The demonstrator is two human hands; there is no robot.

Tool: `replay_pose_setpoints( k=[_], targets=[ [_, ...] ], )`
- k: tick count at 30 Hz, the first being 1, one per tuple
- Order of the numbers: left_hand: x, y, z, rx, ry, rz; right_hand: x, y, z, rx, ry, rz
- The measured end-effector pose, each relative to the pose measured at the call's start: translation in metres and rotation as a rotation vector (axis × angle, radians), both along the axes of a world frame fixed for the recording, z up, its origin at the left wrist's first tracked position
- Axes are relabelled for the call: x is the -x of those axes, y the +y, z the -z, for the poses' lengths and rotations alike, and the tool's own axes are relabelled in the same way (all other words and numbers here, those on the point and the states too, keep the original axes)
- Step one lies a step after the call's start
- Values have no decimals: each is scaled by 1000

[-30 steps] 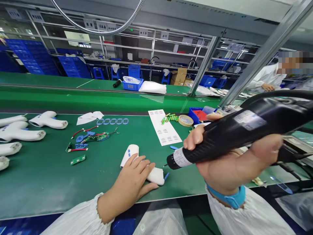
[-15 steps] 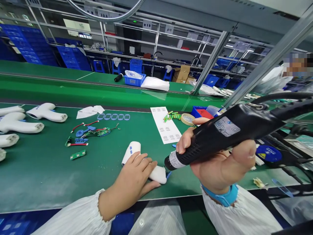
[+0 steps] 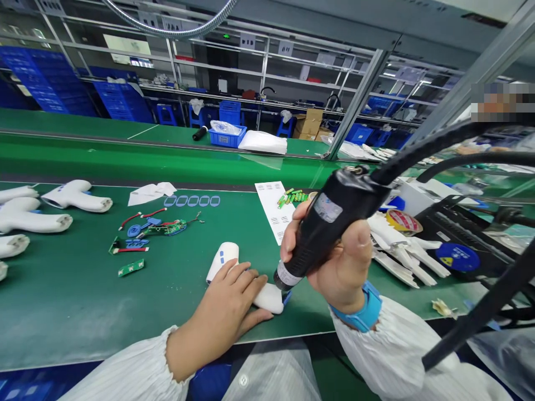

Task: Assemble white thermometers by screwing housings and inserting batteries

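Bright overhead light leaves faint glare on the green bench mat [image 3: 54,312], and the picture bows toward its edges.

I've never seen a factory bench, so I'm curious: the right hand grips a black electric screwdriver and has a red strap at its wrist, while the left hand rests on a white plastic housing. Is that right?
Not quite: the wrist strap is blue, not red, as the head view shows. The rest stands: the right hand grips the black electric screwdriver, and the left hand rests on the white plastic housing.
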State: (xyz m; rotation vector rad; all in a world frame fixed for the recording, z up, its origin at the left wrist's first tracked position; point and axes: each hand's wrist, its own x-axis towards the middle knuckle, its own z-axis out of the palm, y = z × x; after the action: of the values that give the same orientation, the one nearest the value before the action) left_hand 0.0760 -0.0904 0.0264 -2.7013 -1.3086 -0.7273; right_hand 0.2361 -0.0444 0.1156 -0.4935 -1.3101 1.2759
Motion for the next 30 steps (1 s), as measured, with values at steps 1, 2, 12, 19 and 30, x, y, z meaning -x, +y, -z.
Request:
replay_pose_setpoints(
  k=[1, 2, 12, 19, 30],
  targets=[
    [0, 0, 0, 4, -1, -4, 1, 0, 0, -4, -16, -16],
    [0, 0, 0, 4, -2, -5, 1, 1, 0, -7, -31, -28],
    [1, -1, -3, 23, 15, -4, 0, 4, 6, -24, -8, -83],
    [-5, 4, -5, -14, 132, 31, -83, -4, -55, -275, -460, 37],
    [19, 16, -59, 441, -676, -76, -185, -28, 34, -754, -1449, 194]
  ],
)
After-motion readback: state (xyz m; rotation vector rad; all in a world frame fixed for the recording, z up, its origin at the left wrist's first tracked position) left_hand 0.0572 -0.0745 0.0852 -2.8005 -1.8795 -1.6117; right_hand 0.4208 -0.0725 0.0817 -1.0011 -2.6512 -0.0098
